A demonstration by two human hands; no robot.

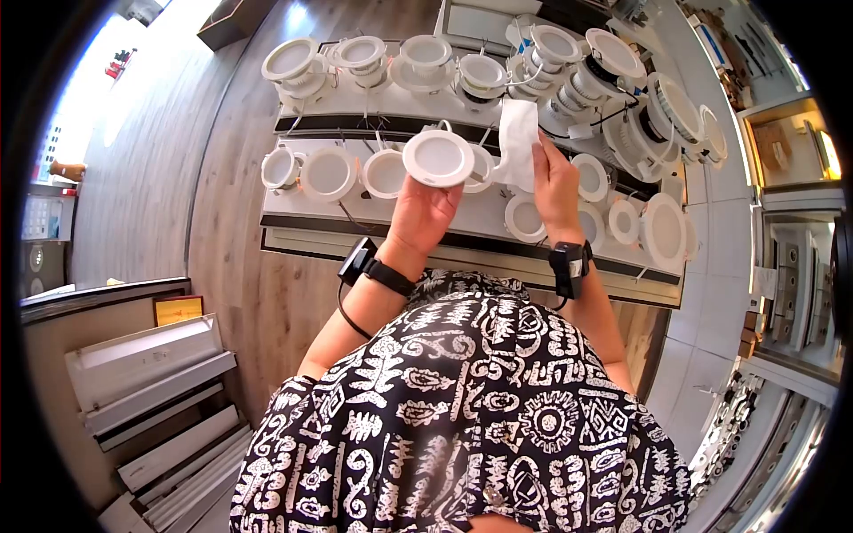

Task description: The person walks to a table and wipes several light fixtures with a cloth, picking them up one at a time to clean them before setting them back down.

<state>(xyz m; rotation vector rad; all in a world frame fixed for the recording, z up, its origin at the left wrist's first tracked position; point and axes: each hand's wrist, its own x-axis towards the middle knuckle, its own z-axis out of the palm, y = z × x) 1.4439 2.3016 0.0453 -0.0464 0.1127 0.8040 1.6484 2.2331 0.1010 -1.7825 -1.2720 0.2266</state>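
My left hand (425, 213) grips a round white downlight (439, 158) from below, its pale face turned up toward me. In my right hand (558, 182) hangs a white cloth or tissue (519, 133), pinched along its right side; it is apart from the downlight's rim. Both hands are above a stepped display stand (355, 130) that bears rows of similar white downlights. Just left of the held one, a downlight (384, 173) stands on the lower step. Beyond the cloth sits another downlight (482, 71) on the upper step.
Several larger downlights (673, 108) crowd the stand's right end, with cables among them. To the lower left lie long white panels (147, 360) beside a yellow card (179, 310). Wooden flooring (200, 142) runs along the left, and lit display shelves (795, 147) line the right.
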